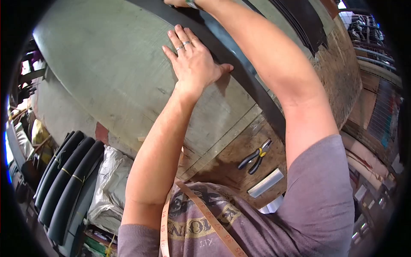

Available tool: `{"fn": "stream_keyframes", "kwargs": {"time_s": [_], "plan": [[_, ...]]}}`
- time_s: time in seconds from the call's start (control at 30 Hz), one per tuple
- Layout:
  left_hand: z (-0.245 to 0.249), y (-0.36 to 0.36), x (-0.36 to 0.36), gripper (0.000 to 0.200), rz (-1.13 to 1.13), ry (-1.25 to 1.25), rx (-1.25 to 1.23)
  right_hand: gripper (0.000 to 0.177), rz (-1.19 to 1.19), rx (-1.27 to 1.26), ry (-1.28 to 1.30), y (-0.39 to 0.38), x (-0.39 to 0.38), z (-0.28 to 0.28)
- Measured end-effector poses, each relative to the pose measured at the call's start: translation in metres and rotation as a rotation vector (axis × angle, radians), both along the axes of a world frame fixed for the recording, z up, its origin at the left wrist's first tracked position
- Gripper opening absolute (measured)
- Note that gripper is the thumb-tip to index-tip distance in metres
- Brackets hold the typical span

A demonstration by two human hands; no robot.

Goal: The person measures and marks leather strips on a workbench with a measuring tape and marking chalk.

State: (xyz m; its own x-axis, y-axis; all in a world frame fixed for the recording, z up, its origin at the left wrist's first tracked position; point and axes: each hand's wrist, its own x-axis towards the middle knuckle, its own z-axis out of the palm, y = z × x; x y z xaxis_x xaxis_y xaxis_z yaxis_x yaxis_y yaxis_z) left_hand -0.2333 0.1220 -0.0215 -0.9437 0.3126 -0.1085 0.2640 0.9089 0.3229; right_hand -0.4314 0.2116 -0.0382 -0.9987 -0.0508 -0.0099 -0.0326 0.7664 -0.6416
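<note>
My left hand (193,64) lies flat with its fingers spread, two rings on it. Its palm rests on the grey-green table sheet (107,64), and the thumb reaches onto a long black strip (261,96). This strip runs diagonally from the top edge down toward my right arm. Beside it, partly under my right forearm, is a bluish, shiny strip (227,39) whose kind I cannot make out. At the top edge, near the black strip's far end, my right hand (180,2) is mostly cut off by the frame, so its grip is hidden.
Pliers with black and yellow handles (256,156) lie on the wooden tabletop near my body, beside a shiny rectangular piece (265,183). Dark layered sheets (299,21) lie at upper right. Black rolls (70,180) stand at lower left. A tape measure (209,216) hangs round my neck.
</note>
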Motion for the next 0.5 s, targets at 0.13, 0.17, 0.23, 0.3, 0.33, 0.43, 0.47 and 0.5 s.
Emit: {"fn": "stream_keyframes", "kwargs": {"time_s": [0.13, 0.17, 0.23, 0.3, 0.33, 0.43, 0.47, 0.5], "plan": [[0.003, 0.005, -0.003, 0.145, 0.008, -0.046, -0.090, 0.028, 0.082, 0.046, 0.358, 0.050, 0.088, -0.038], [0.002, 0.007, -0.003, 0.146, 0.000, -0.058, -0.109, 0.024, 0.104, -0.048, 0.287, 0.077, 0.148, -0.020], [0.003, 0.009, -0.003, 0.146, -0.005, -0.085, -0.114, 0.016, 0.131, -0.046, 0.037, 0.128, 0.263, 0.032], [0.005, 0.007, -0.004, 0.147, 0.004, -0.073, -0.122, 0.019, 0.023, 0.003, -0.364, 0.175, 0.339, 0.056], [0.005, 0.001, 0.002, 0.146, -0.008, -0.075, -0.139, 0.019, 0.040, -0.031, -0.437, 0.194, 0.368, 0.067], [0.013, 0.000, 0.000, 0.144, -0.117, 0.015, -0.227, 0.018, -0.189, -0.169, -0.484, 0.238, 0.419, 0.076], [0.013, -0.007, 0.000, 0.140, -0.204, 0.065, -0.271, 0.019, -0.262, -0.303, -0.401, 0.246, 0.437, 0.064], [0.012, -0.018, -0.005, 0.138, -0.285, 0.123, -0.332, 0.023, -0.375, -0.342, -0.407, 0.252, 0.457, 0.049]]}}
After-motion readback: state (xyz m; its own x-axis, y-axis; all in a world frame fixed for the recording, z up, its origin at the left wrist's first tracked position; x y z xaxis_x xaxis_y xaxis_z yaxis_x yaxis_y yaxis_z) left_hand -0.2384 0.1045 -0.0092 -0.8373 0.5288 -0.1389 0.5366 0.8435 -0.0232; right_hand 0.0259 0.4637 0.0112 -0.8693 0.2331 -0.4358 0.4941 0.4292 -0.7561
